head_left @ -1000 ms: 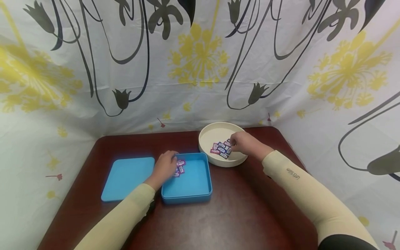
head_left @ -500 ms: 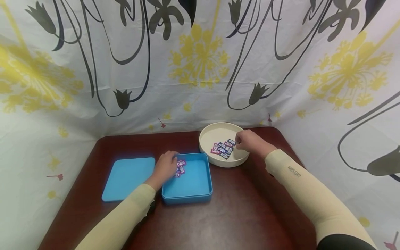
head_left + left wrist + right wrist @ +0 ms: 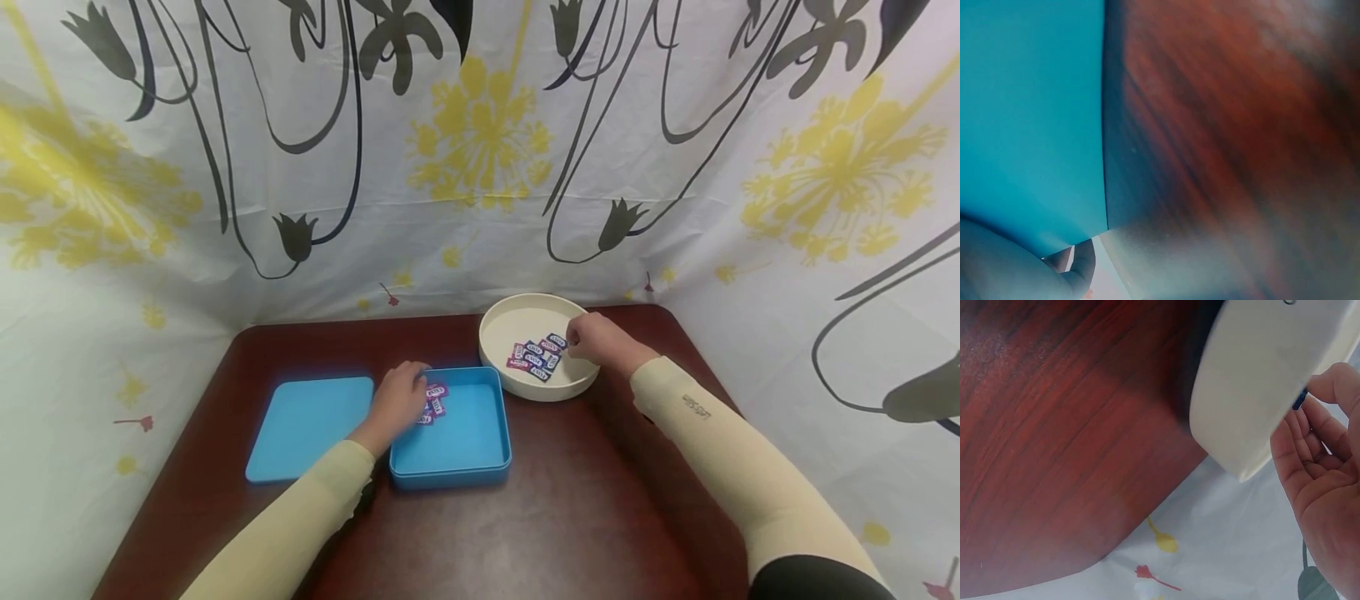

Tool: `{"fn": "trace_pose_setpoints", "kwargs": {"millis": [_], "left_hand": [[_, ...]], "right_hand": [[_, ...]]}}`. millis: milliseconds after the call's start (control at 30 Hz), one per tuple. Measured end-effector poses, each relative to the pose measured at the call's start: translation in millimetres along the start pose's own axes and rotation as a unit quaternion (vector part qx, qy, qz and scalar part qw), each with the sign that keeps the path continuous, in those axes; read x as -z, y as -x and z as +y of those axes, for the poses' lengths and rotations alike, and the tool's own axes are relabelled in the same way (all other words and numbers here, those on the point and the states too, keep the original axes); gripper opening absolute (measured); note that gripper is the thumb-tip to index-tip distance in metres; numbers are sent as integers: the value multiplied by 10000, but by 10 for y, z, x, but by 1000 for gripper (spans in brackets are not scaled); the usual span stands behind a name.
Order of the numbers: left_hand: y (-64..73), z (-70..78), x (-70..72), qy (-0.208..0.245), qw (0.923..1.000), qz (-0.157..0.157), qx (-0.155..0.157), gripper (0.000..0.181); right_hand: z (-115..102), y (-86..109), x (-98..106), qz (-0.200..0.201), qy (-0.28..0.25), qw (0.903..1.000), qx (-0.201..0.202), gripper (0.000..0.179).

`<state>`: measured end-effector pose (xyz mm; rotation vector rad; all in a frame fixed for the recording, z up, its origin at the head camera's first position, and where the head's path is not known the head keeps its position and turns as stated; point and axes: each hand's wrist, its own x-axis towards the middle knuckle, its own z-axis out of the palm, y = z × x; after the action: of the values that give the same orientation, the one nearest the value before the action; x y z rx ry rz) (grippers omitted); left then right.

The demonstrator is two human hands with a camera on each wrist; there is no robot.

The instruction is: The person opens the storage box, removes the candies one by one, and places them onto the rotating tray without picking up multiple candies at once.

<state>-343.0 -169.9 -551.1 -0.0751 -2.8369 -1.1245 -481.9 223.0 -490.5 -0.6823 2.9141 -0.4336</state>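
Note:
My left hand [image 3: 396, 398] grips the far left rim of a square blue box [image 3: 468, 433], its fingers bent over the edge. Partly hidden by that hand, several small pink-purple tags [image 3: 437, 391] with white lettering lie inside the box. At the right side of a round cream tray [image 3: 517, 315], my right hand [image 3: 603, 343] has thumb and fingers together. The right wrist view shows a small navy tag [image 3: 1300, 399] pinched between them, mostly hidden. More navy and pink lettered tags [image 3: 534, 360] lie loosely grouped on the tray floor.
A flat blue lid [image 3: 309, 427] lies left of the box on the dark red-brown table [image 3: 570, 500]. The tray stands behind and right of the box, close to its far right corner. A white patterned curtain [image 3: 480, 250] hangs along the table's back and sides.
My right hand has shifted slightly right, toward the tray's rim, uncovering a navy tag among the others. The left hand stays on the box.

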Motion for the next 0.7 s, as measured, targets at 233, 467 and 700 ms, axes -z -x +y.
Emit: {"fn": "trace_pose_setpoints", "kwargs": {"millis": [233,467,700], "left_hand": [[-10,-15,-2,12,10000,-8,-9,41],[-20,-32,-13,-1,10000,24,-46,40],[-26,-47,-27,-18,10000,22,-41,41]], "right_hand": [[39,-65,-110,-101,-67,9999,62,6],[62,-98,-174,-164,6,9999,42,3],[60,-119,-227,-231,167,9996,62,5]]}}
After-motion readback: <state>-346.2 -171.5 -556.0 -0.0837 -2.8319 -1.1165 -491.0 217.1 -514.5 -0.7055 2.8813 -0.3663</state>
